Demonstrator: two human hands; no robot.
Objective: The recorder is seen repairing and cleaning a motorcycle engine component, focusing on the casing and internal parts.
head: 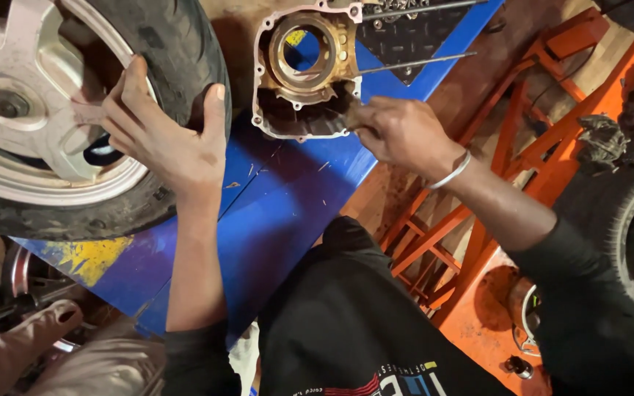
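My left hand point(166, 128) rests spread on the black tyre point(185, 51) of a wheel with a silver alloy rim point(31, 110), fingers over the rim edge. My right hand point(398, 132), with a silver bangle on the wrist, is closed on a small dark brush-like tool whose end touches the lower right edge of a grimy metal engine casing point(306, 73). The casing lies on a blue bench point(280, 213) and has a round brass-coloured opening.
An orange metal frame point(522, 147) stands to the right. A second tyre point(625, 227) sits at the far right. Long thin rods point(412, 62) and a black tray of small parts lie behind the casing. Another person's foot point(31, 334) is at the bottom left.
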